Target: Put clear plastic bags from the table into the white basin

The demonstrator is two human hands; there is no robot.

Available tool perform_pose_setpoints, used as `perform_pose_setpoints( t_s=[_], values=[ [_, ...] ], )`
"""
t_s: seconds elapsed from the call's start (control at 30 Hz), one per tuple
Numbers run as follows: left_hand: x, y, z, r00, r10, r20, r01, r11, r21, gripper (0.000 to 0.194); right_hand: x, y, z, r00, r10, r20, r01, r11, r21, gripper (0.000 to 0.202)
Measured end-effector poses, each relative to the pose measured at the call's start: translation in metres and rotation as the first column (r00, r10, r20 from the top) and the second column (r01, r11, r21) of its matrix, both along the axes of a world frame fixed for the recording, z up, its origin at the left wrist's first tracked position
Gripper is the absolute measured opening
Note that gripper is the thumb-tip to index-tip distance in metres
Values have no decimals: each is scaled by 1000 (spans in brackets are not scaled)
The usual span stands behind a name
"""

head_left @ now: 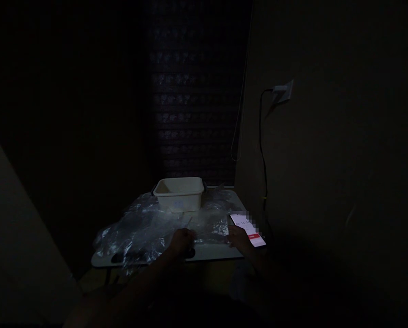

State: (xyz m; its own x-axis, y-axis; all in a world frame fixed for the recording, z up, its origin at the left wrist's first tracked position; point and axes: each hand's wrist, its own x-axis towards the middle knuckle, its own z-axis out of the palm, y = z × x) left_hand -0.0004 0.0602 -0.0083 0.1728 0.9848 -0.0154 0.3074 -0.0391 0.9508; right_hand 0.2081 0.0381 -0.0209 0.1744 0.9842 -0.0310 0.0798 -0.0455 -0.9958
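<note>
In the dim light, a clear plastic bag (211, 226) lies flat on the tabletop between my two hands. My left hand (182, 240) is closed at the bag's near left edge, and a thin pale line sticks up just beyond its fingers; what that is I cannot make out. At the bag's right edge, my right hand (237, 236) has its fingers bent and pressed together on the plastic. A lit phone (247, 229) lies right beside that hand. More crumpled clear plastic (135, 232) spreads over the left part of the table.
Behind the plastic stands a white rectangular tub (180, 200) with dark side handles. The pale folding table (211, 252) has cut-out holes along its near edge. A black cord (261, 136) hangs from a wall outlet (286, 91) at right. A dark blind (193, 114) covers the back.
</note>
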Motion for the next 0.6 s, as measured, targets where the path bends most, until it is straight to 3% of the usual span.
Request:
perform_pose_setpoints(
  t_s=[0.13, 0.33, 0.47, 0.6],
  values=[
    [1, 2, -4, 1000, -6, -17, 5, 1000, -26, 9, 0, 0, 0, 997, -15, 69, 13, 999, 31, 34],
    [-8, 8, -9, 983, -132, 128, 140, 989, -56, 39, -1, 1, -2, 989, -38, 140, 30, 998, 60, 35],
    [-10, 10, -6, 975, -215, 52, 219, 971, -92, 51, -2, 1, 1, 991, -46, 123, 43, 998, 35, 34],
    [-9, 5, -5, 976, -215, 29, 217, 974, -67, 55, -4, -2, 6, 992, -62, 107, 63, 998, -6, 35]
  ],
)
